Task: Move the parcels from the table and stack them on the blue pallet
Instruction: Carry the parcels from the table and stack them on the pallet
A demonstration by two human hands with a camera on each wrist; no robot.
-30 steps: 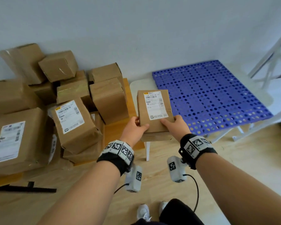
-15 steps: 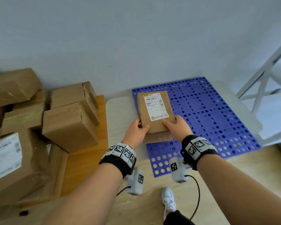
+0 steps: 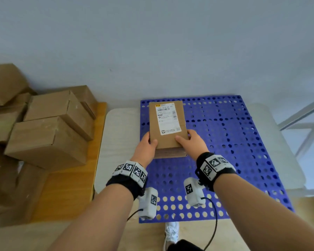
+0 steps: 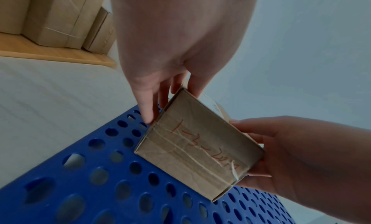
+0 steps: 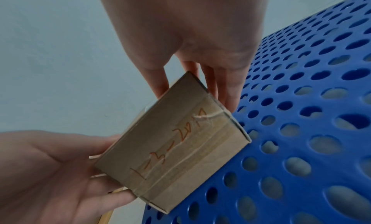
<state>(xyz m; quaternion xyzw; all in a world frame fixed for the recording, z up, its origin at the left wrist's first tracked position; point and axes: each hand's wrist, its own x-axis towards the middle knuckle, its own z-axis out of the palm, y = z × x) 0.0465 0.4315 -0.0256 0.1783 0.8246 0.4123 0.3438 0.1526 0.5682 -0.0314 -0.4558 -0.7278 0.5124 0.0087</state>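
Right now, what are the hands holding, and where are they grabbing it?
Both hands hold one brown parcel above the blue pallet. The left hand grips its near left corner, the right hand its near right corner.

Soft, even daylight fills all three views without glare or hard shadows, while wide-angle distortion bends the edges, the wrist views look dimmer and the near palms are blurred.

A parcel point(image 3: 166, 127) is held over the pallet's point(image 3: 234, 142) left rear part, between the left hand point(image 3: 146, 145) and right hand point(image 3: 193, 143). Stacked parcels point(image 3: 49, 129) are seen on the bench point(image 3: 71, 192) at left.
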